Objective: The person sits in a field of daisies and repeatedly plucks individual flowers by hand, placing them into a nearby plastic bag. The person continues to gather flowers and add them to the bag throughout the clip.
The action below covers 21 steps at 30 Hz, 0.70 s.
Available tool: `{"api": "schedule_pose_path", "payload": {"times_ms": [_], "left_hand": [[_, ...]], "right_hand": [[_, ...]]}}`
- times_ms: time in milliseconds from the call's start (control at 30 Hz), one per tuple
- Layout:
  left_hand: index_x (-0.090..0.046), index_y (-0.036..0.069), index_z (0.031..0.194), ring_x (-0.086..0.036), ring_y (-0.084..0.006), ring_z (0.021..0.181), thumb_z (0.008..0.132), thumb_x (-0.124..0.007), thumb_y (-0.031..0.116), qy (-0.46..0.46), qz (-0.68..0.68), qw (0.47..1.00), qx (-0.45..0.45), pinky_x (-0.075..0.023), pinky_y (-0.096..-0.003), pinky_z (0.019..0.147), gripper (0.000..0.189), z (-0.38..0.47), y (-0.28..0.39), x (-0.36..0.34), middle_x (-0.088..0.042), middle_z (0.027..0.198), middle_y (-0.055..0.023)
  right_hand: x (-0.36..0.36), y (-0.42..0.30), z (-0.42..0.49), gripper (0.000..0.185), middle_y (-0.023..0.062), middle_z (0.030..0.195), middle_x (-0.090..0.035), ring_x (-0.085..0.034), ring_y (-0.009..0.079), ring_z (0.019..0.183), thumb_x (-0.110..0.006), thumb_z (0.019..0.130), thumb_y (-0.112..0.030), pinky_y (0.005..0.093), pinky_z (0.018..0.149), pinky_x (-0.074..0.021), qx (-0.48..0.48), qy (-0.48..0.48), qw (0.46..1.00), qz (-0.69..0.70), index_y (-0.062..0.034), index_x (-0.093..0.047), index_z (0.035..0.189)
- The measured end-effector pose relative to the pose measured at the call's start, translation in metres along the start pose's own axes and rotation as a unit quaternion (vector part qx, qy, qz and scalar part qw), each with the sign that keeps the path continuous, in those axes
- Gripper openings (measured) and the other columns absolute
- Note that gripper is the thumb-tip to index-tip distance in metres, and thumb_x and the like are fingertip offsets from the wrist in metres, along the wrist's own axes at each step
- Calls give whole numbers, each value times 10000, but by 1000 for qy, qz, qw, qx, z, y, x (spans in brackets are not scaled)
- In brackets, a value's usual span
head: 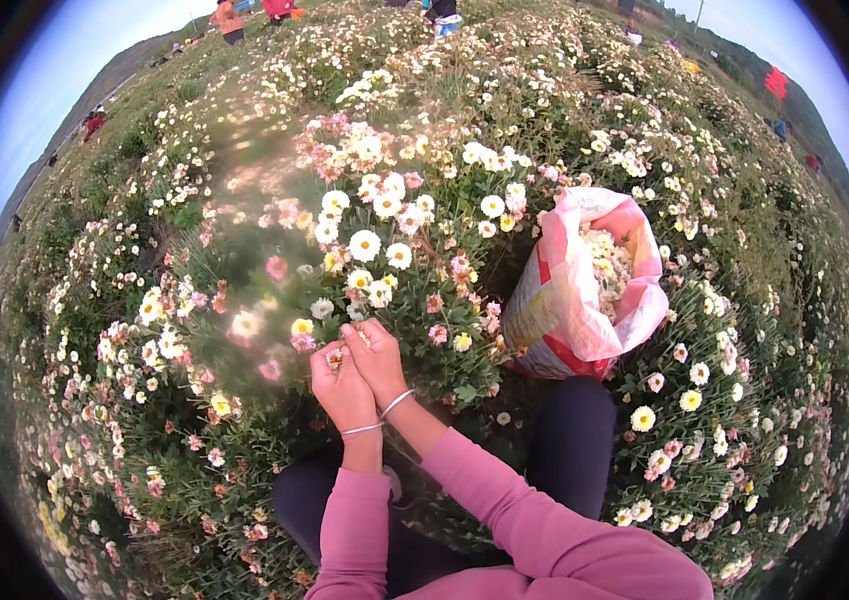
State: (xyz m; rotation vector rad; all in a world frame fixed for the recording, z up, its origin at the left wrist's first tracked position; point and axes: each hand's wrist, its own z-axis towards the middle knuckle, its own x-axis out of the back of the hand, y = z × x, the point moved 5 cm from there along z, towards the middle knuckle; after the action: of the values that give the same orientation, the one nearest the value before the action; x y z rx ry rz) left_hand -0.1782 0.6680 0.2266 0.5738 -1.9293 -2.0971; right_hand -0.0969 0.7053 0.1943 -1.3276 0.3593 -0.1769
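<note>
My left hand [343, 388] and my right hand [377, 358] are side by side, wrists close together, over the chrysanthemum plants. A pinkish flower head [334, 358] shows within the curled fingers of my left hand. My right hand is also curled, with a small pale bit of flower visible between its thumb and fingers. Just beyond my fingertips are a yellow-centred bloom [303, 327] and a white bloom [322, 308]. To the right, an open pink-and-white woven sack [567, 300] with a rolled-down rim stands upright, holding many picked flower heads [606, 262].
My bent knee [574, 442] is close against the base of the sack. Dense flowering plants [687, 420] surround me on both sides. Farther off are several people, one in an orange top [228, 18], and a red flag-like object [776, 82].
</note>
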Motion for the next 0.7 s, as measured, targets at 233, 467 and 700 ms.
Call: {"api": "schedule_pose_path", "payload": {"times_ms": [233,467,700], "left_hand": [[-607,-10,1060,-579,-103,903,1036,-583,97,-132,-15,978,-162,-488,-253,812,112,-77,89,-60,-624,1007,-44],[-603,-13,1013,-590,-350,929,867,-608,0,-342,-68,891,-290,-488,-419,836,147,-153,107,-252,-577,992,-175],[-506,3,1325,-540,-427,1259,906,-617,117,-546,263,774,-182,-450,-470,1048,448,-176,18,-384,-499,1376,-248]], "right_hand": [[94,-155,-7,187,111,848,-531,-544,209,768,-648,976,-140,326,700,-447,180,35,983,-16,23,-585,908],[303,-177,43,157,24,941,-628,-547,88,857,-599,1010,-163,263,770,-465,160,213,964,22,-19,-650,976],[489,-83,147,440,135,1108,-677,-611,231,1012,-499,1021,-348,352,944,-457,-49,208,966,-144,46,-677,1104]]}}
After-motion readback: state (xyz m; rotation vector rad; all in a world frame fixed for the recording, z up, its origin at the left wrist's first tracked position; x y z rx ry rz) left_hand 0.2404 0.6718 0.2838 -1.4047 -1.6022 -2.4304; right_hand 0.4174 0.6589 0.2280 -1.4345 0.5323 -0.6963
